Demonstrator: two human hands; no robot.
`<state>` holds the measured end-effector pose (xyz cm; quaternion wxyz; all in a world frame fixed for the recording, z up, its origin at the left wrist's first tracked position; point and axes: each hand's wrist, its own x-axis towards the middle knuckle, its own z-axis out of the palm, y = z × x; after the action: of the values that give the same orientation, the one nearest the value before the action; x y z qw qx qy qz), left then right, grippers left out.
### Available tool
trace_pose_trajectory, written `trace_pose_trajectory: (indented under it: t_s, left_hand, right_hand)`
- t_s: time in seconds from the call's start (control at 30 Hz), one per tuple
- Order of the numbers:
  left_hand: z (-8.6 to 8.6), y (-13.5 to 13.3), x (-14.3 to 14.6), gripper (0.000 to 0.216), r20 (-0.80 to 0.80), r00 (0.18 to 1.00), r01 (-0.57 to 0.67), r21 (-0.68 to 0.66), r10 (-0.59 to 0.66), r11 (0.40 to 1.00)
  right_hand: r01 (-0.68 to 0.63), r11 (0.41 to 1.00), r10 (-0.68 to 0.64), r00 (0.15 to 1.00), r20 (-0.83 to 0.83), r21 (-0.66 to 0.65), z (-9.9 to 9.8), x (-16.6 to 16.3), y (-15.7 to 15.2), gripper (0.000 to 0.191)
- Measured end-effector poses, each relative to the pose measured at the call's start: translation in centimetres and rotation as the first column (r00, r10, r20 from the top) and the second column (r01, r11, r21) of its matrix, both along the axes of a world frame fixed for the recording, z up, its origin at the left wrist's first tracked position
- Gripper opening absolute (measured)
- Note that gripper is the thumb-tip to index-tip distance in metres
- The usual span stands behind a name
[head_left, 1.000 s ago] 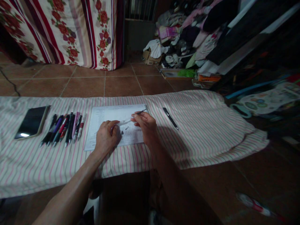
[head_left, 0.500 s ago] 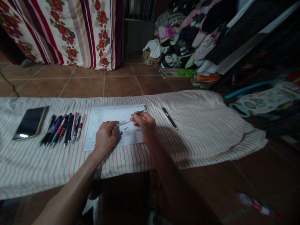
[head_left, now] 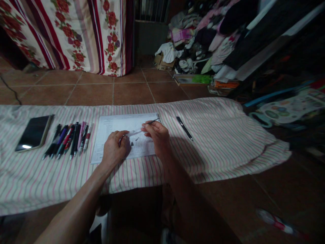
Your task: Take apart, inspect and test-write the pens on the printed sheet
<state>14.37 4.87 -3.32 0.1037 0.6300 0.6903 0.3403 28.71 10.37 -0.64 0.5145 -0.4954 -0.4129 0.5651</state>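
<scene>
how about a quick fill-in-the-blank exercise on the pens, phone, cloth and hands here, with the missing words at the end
From the wearer's view, the phone lies to the ____ of the group of pens.
The cloth under the spiral pad is patterned with ____.
The lone pen lies nearer to the ____ hand than to the left hand.
The floor beyond the cloth is laid with reddish-brown ____.
Missing words: left; stripes; right; tiles.
</scene>
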Motion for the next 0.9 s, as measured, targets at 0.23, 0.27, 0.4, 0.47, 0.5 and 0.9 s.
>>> trace_pose_trajectory:
  t_s: [0.23,0.27,0.4,0.47,0.5,0.9]
  left_hand:
    - [-0.12,0.02,-0.04,0.033,-0.009,1.000,0.012,-0.003,-0.012,1.000]
    - [-0.15,0.03,-0.05,0.033,-0.011,1.000,0.013,-0.004,-0.013,1.000]
    - [-0.21,0.04,-0.07,0.032,-0.012,1.000,0.008,-0.011,-0.009,1.000]
    - [-0.16,0.06,-0.07,0.033,-0.001,1.000,0.007,-0.014,-0.007,1.000]
    - [-0.12,0.07,-0.07,0.033,0.006,1.000,0.007,-0.015,-0.007,1.000]
    - [0.03,-0.07,-0.75,0.035,0.174,0.982,0.081,-0.049,-0.072,0.995]
  right_hand:
    - [0.003,1.000,-0.003,1.000,0.001,-0.013,0.11,-0.02,-0.03,0.017]
    - [0.005,1.000,-0.005,1.000,0.003,-0.015,0.13,-0.03,-0.03,0.017]
    - [0.003,1.000,-0.003,1.000,-0.002,-0.009,0.15,-0.01,-0.04,0.017]
    - [0.002,1.000,-0.002,1.000,-0.003,-0.008,0.12,0.00,-0.03,0.018]
    - [0.001,1.000,-0.001,1.000,-0.003,-0.008,0.11,0.00,-0.02,0.018]
    - [-0.006,1.000,0.007,0.999,-0.046,0.016,0.47,0.12,-0.10,0.018]
